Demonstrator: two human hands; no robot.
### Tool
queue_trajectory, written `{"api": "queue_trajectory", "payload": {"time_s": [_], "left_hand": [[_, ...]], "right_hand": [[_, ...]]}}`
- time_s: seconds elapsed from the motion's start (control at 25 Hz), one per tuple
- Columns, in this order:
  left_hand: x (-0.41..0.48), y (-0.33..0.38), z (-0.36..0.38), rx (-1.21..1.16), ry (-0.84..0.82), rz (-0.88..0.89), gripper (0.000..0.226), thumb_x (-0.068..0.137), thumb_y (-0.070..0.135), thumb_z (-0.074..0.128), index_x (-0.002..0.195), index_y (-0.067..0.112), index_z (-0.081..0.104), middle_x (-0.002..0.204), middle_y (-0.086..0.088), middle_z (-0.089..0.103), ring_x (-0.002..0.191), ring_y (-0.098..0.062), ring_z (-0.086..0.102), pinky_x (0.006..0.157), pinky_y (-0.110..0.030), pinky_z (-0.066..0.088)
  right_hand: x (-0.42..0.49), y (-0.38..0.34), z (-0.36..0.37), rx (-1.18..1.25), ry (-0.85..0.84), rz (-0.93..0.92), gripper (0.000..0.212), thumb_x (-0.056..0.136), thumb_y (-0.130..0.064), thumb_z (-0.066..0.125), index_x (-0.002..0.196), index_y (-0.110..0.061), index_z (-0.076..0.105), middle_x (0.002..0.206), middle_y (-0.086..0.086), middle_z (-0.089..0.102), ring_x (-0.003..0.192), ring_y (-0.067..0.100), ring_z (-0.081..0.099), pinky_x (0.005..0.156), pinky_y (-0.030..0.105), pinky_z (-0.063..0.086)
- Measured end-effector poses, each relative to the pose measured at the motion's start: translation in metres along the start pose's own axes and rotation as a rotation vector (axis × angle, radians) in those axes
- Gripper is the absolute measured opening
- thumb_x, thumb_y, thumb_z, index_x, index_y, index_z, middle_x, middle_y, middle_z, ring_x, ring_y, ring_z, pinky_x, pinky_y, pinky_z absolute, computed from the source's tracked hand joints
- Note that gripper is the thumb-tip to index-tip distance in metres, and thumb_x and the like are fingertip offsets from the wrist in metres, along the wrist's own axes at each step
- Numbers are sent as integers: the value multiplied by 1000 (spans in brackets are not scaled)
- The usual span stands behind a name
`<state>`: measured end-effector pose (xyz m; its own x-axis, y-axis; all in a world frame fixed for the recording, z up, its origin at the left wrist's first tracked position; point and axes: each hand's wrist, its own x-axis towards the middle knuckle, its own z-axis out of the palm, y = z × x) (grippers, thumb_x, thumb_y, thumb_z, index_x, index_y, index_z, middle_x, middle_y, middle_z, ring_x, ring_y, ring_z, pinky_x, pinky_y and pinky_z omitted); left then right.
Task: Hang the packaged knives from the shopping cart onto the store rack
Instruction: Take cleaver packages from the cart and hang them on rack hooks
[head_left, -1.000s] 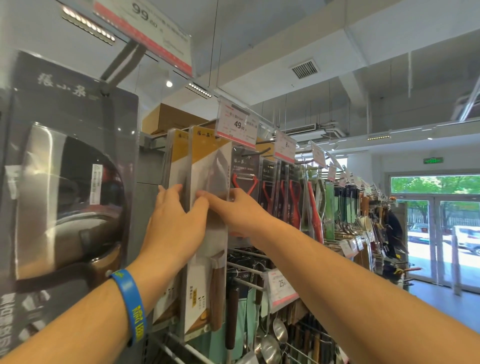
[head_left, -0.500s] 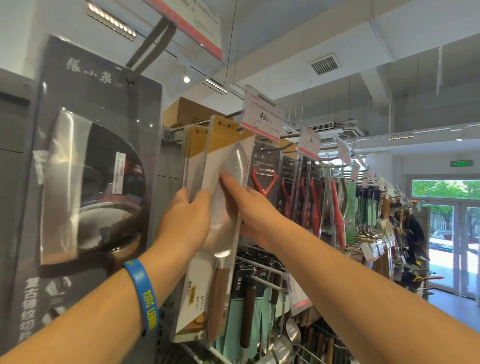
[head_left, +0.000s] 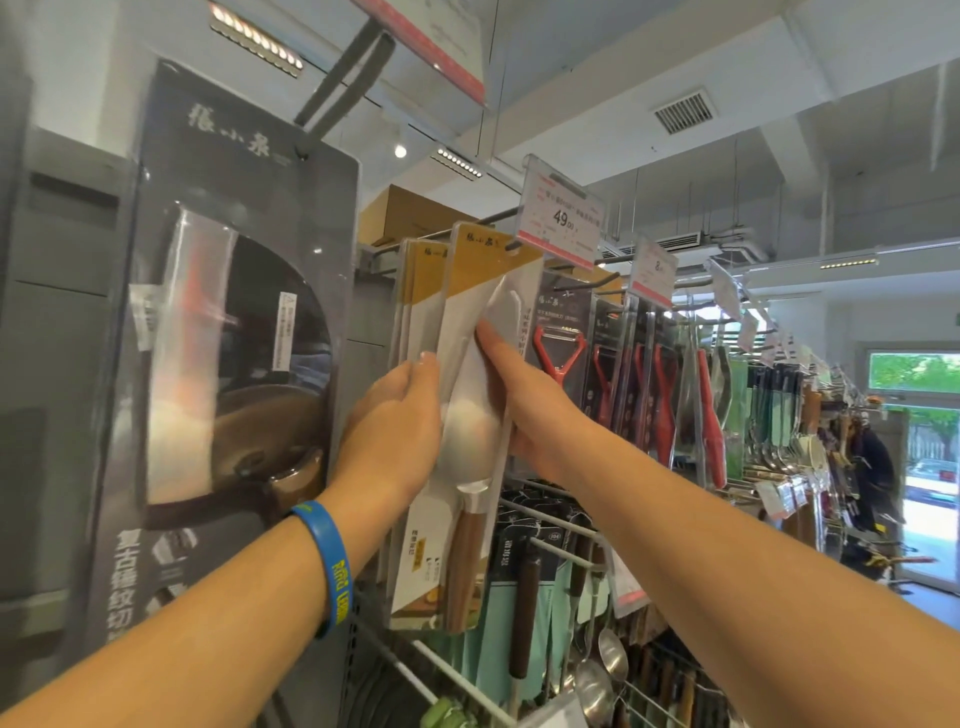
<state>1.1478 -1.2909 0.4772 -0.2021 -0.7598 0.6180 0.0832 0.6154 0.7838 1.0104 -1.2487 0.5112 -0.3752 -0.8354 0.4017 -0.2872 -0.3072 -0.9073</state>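
Observation:
A packaged knife (head_left: 470, 525) with a yellow-and-white card and a brown wooden handle hangs at the front of a rack hook (head_left: 501, 217), its hole at the hook just left of the 49.00 price tag (head_left: 563, 221). Two similar packages (head_left: 418, 291) hang right behind it. My left hand (head_left: 395, 431) grips the package's left edge, fingers curled round behind the card. My right hand (head_left: 524, 400) holds the right side, index finger straight along the blister front. The shopping cart is out of view.
A large dark packaged cleaver (head_left: 228, 364) hangs close on the left from its own hook. Red peelers (head_left: 558, 353) and other utensils fill the hooks to the right. Ladles and dark-handled tools (head_left: 524, 597) hang on the wire rack below. A cardboard box (head_left: 410, 215) sits on top.
The view has drawn closer and tilted up. Both hands stayed on the front knife package, and my right index finger slid a little higher along its front.

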Motion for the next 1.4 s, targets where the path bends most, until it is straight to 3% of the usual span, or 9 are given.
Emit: {"api": "queue_trajectory", "payload": {"time_s": [0.08,0.28,0.52,0.68,0.8,0.96,1.04,1.16,1.4], "left_hand": [[1,-1,1,18,20,30,43,99,57,29,103,32,64,117,2,64,100,-18,57,83,-33,38],[2,-2,-2,-48,-25,-92,55,100,62,24,138,32,52,141,-1,55,130,-26,50,112,-46,36],[-13,8,0,-50,21,7,39,100,57,31,111,29,57,131,-3,59,119,-22,52,93,-30,36],[-16,9,7,0,-3,50,62,100,58,31,148,20,39,149,-5,47,135,-24,44,113,-43,35],[-8,3,3,17,12,31,63,101,58,24,152,23,33,157,-2,36,144,-23,33,120,-42,24],[9,-2,-1,-47,25,-59,61,103,56,17,152,24,35,159,2,33,147,-17,27,120,-35,16],[18,-4,0,-97,28,-120,64,102,60,16,153,25,33,159,1,33,147,-20,29,121,-38,18],[33,-4,1,-134,54,-272,74,98,67,11,152,24,34,157,-4,37,142,-27,36,120,-44,22],[36,-2,12,-299,-44,-201,74,92,74,6,157,39,13,165,9,14,151,-19,18,123,-46,9]], "right_hand": [[-2,-1,4,27,-11,2,74,73,-81,66,126,-31,67,110,-5,78,103,21,75,100,52,53],[-8,-1,11,91,-68,-2,75,81,-79,61,138,-31,60,125,-3,73,119,25,67,109,57,44],[-11,1,0,81,-93,-34,74,76,-77,65,134,-31,62,124,-3,74,115,23,70,105,51,50],[-15,3,-2,82,-110,-90,61,88,-69,58,134,-30,63,124,-2,74,114,19,71,97,42,54],[-17,-2,0,41,74,-24,103,61,-92,55,144,-31,53,130,1,69,109,24,70,88,44,57],[0,-1,-15,89,250,-27,85,89,-86,23,123,-23,69,112,4,76,98,21,71,73,37,54],[12,4,-20,212,181,11,87,91,-85,18,116,-22,72,111,2,78,106,21,68,86,42,52],[30,7,-28,388,0,91,99,86,-90,17,139,-19,62,138,10,65,134,33,55,116,60,33],[44,5,-25,538,-266,152,107,81,-93,26,116,-7,78,123,19,72,111,41,70,85,61,57]]}}
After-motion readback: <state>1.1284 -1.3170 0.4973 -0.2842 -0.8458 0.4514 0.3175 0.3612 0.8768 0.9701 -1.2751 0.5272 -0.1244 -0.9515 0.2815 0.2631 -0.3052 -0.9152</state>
